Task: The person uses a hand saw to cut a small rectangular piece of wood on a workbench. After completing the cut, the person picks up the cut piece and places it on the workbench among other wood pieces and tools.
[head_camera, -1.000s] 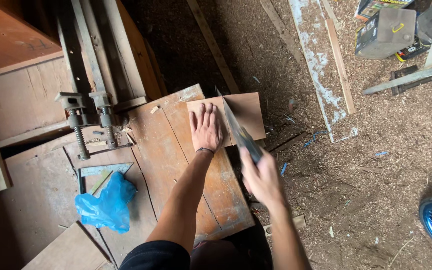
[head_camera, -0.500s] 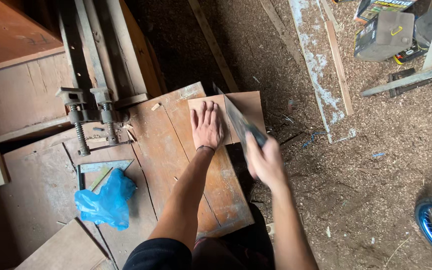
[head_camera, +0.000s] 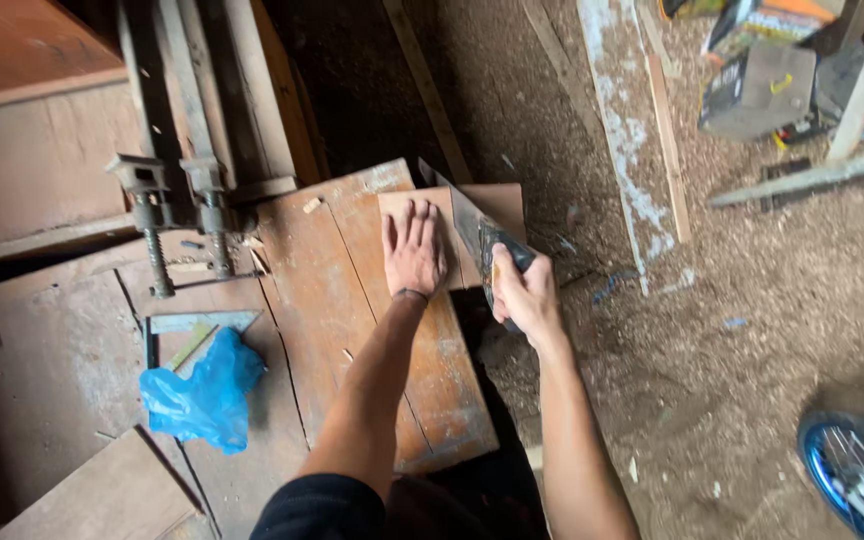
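- Two bare hands work at a thin plywood piece, which lies on a reddish board — its far end overhanging.
- Left hand lies flat on the piece, fingers spread and extended.
- Right hand is wrapped tight around the dark handle of a handsaw, blade set in the piece.
- Blue plastic bag sits well to the left.

Both arms are bare from the upper arm down to the hands. A short black sleeve covers the left shoulder at the bottom of the view. The left hand has a thin dark band around its wrist. The right hand wears nothing; no rings or gloves show.
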